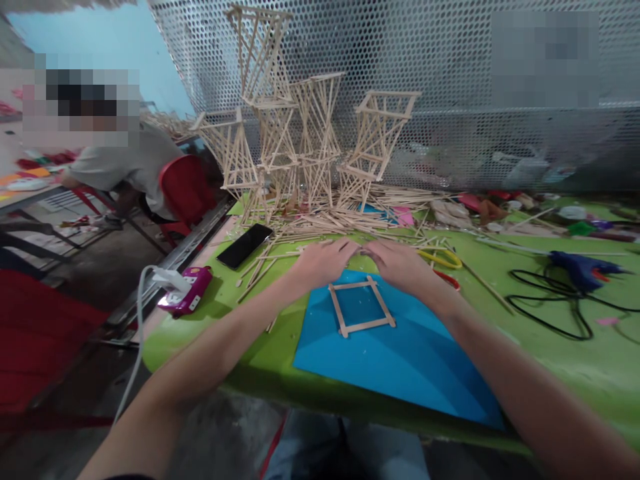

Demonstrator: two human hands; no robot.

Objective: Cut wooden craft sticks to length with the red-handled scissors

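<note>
My left hand [323, 261] and my right hand [397, 263] lie palm down side by side on the green table [550, 353], fingertips among a heap of loose wooden sticks [320, 227]. The fingers of both are stretched forward; whether they pinch a stick is hidden. Just in front of my wrists a square frame of flat wooden sticks [361, 305] rests on a blue sheet [400, 353]. Behind the heap stand tall stick towers [300, 127].
A black phone [245, 245] and a pink power strip with a white plug [185, 291] lie at left. Yellow-handled scissors [443, 259], a blue glue gun [583, 267] with black cord sit right. A perforated metal screen [450, 87] backs the table. Another person [125, 163] sits far left.
</note>
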